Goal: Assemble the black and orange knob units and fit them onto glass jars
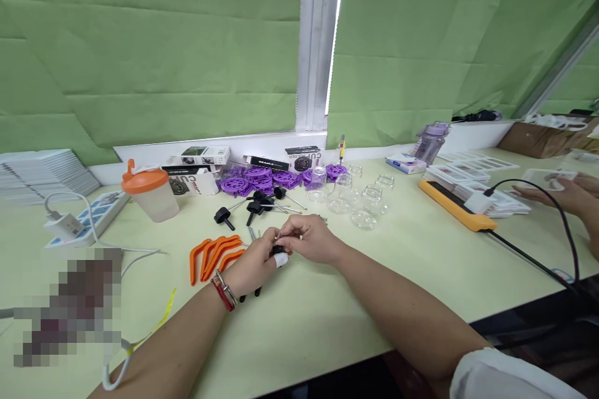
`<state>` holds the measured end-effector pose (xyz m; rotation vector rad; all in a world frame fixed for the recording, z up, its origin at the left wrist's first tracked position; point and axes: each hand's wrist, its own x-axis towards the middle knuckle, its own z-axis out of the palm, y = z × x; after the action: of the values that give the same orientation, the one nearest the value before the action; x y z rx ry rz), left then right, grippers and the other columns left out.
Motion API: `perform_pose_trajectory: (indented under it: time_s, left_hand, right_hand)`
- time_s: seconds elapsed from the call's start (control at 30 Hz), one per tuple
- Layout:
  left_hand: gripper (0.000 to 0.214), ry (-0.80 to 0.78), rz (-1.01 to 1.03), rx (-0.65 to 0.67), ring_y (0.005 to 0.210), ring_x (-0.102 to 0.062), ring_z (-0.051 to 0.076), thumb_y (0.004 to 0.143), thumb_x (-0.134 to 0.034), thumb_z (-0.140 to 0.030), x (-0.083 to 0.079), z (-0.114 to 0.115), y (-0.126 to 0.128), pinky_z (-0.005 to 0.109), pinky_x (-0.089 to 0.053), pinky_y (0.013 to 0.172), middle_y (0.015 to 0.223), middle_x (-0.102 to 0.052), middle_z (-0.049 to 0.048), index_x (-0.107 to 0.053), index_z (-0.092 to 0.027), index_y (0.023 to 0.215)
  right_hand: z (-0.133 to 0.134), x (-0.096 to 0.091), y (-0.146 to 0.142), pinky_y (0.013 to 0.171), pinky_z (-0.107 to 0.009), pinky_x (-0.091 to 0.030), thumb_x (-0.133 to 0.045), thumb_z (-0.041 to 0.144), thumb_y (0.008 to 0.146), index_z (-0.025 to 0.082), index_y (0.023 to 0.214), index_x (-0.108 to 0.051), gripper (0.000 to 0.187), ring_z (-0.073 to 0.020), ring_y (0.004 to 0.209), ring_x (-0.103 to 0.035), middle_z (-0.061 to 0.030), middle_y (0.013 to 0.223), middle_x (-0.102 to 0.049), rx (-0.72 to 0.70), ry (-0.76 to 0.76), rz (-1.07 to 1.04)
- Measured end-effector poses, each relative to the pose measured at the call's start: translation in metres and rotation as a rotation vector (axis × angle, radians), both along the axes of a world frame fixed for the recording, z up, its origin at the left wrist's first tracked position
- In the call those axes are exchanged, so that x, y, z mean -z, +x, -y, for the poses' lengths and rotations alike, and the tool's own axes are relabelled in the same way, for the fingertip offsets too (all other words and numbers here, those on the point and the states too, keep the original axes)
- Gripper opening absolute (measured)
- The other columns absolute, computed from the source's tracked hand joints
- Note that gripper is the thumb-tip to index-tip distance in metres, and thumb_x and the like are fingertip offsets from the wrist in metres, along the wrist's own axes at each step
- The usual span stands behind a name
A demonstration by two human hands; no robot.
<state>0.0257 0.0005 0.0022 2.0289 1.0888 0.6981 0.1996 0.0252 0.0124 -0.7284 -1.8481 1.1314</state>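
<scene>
Head view: we see a small black part (277, 250) in the left hand (256, 263), thumb and fingers closed on it. The right hand (312, 238) sits just right, fingertips drawn together; we can't tell what they pinch. Part's long axis mostly covered, can't call it. Left hand nearer. Orange pieces (193, 263) left, glass jars (364, 219) far right.

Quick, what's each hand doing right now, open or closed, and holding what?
Left hand: closed on a small black part.
Right hand: closed, right by that part; whether it grips anything can't be told.
</scene>
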Motion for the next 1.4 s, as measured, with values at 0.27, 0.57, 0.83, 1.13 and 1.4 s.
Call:
perform_pose_trajectory:
  time_s: [0.27, 0.57, 0.83, 1.13, 1.4]
  left_hand:
    - [0.009, 0.023, -0.012, -0.004, 0.068, -0.042, 0.013, 0.081, -0.048, -0.025, 0.003, -0.002, -0.002, 0.025, -0.035, 0.06, 0.076, -0.047, -0.0028, -0.042, -0.021, 0.086]
    - [0.011, 0.013, -0.059, 0.002, 0.066, -0.036, 0.013, 0.083, -0.048, -0.027, 0.002, -0.003, -0.002, 0.025, -0.032, 0.058, 0.075, -0.041, -0.0039, -0.038, -0.021, 0.085]
    - [0.014, -0.017, -0.067, 0.004, 0.072, -0.046, 0.015, 0.082, -0.05, -0.031, 0.005, -0.003, -0.003, 0.028, -0.039, 0.064, 0.08, -0.049, -0.0013, -0.042, -0.021, 0.089]
    - [0.026, -0.061, 0.278, -0.18, 0.09, -0.056, 0.018, 0.075, -0.056, -0.026, -0.02, -0.008, -0.021, 0.031, -0.045, 0.075, 0.098, -0.06, 0.0058, -0.049, -0.02, 0.099]
    - [0.017, 0.056, 0.247, -0.375, 0.072, -0.052, 0.014, 0.086, -0.044, -0.034, -0.012, -0.013, -0.021, 0.027, -0.041, 0.066, 0.076, -0.058, -0.0005, -0.052, -0.02, 0.084]
  right_hand:
    - [-0.002, 0.003, 0.0, 0.057, -0.023, -0.045, -0.063, 0.012, 0.073, 0.016, 0.067, -0.058, 0.009, -0.0119, 0.06, -0.059, -0.0005, 0.068, -0.064, -0.002, 0.085, 0.132]
    - [-0.005, -0.005, 0.005, 0.066, -0.022, -0.044, -0.066, 0.008, 0.072, 0.017, 0.068, -0.063, 0.01, -0.012, 0.073, -0.058, -0.0017, 0.081, -0.062, -0.098, 0.321, 0.301]
    - [-0.002, -0.005, 0.004, 0.064, -0.021, -0.042, -0.064, 0.008, 0.071, 0.017, 0.069, -0.061, 0.009, -0.01, 0.068, -0.054, 0.0, 0.079, -0.06, -0.065, 0.305, 0.371]
    - [-0.004, 0.001, 0.0, 0.044, -0.019, -0.04, -0.069, 0.018, 0.068, 0.016, 0.071, -0.055, 0.015, -0.008, 0.045, -0.051, 0.0058, 0.053, -0.053, -0.035, -0.363, 0.224]
    - [0.002, 0.028, -0.024, 0.042, -0.019, -0.047, -0.065, 0.015, 0.072, 0.016, 0.073, -0.057, 0.008, -0.0092, 0.043, -0.055, 0.0049, 0.047, -0.055, -0.014, -0.468, 0.34]
